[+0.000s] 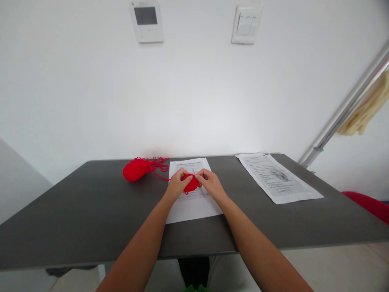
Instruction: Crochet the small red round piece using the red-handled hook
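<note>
A small red yarn piece (191, 184) is held between my two hands over a printed sheet. My left hand (178, 184) pinches its left edge between thumb and fingers. At its upper right edge, the thumb and fingers of my right hand (210, 182) are closed on it. A thin, pale stick-like thing (193, 172) shows near the fingertips, too small to name surely. Short red loops hang below the piece. From the left, a strand of red yarn (158, 175) runs to my left hand, coming from a red ball of yarn (135, 169).
Under my hands lies a white printed sheet (194, 211) on the dark grey table (100, 215). More printed sheets (276, 178) lie to the right. The white wall (194, 89) rises behind the table's far edge. A red rounded object (366, 205) stands beyond the right edge.
</note>
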Demonstrator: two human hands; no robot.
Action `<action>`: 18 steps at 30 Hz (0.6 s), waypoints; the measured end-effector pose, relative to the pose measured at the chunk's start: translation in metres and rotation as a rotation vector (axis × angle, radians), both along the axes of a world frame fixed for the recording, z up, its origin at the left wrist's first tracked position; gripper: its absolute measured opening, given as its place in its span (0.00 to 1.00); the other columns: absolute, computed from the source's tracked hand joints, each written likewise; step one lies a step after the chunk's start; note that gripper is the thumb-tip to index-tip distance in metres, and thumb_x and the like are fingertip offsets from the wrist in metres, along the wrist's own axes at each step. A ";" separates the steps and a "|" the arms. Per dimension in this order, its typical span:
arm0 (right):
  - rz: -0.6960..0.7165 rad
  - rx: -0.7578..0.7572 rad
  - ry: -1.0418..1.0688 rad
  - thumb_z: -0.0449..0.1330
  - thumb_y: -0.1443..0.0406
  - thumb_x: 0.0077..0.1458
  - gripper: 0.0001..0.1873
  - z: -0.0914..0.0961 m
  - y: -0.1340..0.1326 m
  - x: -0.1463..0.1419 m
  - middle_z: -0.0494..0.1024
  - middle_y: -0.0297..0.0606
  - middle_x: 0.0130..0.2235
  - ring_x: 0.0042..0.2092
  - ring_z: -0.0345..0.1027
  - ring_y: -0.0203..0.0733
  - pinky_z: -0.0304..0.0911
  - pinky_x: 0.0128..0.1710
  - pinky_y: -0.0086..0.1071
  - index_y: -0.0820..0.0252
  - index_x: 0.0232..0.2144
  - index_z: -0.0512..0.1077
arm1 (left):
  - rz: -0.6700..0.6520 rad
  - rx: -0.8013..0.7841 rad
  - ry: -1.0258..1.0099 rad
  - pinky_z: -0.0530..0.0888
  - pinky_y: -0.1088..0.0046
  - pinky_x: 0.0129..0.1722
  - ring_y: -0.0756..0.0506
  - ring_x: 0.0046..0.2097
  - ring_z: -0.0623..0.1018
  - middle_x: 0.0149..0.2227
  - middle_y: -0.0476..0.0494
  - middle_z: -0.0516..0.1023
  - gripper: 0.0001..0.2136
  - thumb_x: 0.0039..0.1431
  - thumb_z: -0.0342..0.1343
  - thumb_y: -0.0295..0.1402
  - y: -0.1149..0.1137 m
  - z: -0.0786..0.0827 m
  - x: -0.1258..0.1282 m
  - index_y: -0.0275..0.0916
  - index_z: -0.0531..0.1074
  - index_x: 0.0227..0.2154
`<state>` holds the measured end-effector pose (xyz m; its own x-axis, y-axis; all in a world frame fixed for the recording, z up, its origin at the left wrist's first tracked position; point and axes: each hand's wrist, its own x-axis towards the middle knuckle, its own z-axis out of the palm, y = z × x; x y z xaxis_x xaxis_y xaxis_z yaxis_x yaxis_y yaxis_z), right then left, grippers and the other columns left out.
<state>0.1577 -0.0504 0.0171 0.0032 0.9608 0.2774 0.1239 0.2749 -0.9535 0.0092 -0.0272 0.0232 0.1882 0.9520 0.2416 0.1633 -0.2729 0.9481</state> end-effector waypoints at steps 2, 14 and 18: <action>0.000 0.001 0.000 0.57 0.61 0.47 0.08 0.000 0.000 0.000 0.66 0.28 0.19 0.22 0.59 0.33 0.55 0.25 0.27 0.60 0.23 0.67 | -0.004 -0.005 -0.003 0.64 0.76 0.24 0.51 0.23 0.69 0.20 0.54 0.69 0.07 0.45 0.57 0.35 -0.001 0.000 0.000 0.39 0.65 0.23; 0.010 -0.011 0.020 0.56 0.62 0.47 0.06 -0.002 0.002 0.000 0.65 0.27 0.19 0.22 0.59 0.33 0.55 0.24 0.27 0.60 0.24 0.68 | -0.059 -0.047 -0.045 0.64 0.76 0.23 0.51 0.23 0.69 0.20 0.54 0.69 0.07 0.46 0.56 0.36 -0.004 0.004 0.002 0.39 0.65 0.24; 0.009 -0.014 0.025 0.56 0.62 0.46 0.07 -0.002 0.002 0.000 0.67 0.28 0.19 0.23 0.59 0.33 0.55 0.25 0.28 0.61 0.25 0.69 | -0.044 -0.046 -0.040 0.64 0.76 0.23 0.51 0.23 0.69 0.20 0.54 0.69 0.07 0.45 0.57 0.35 -0.003 0.003 0.001 0.38 0.65 0.24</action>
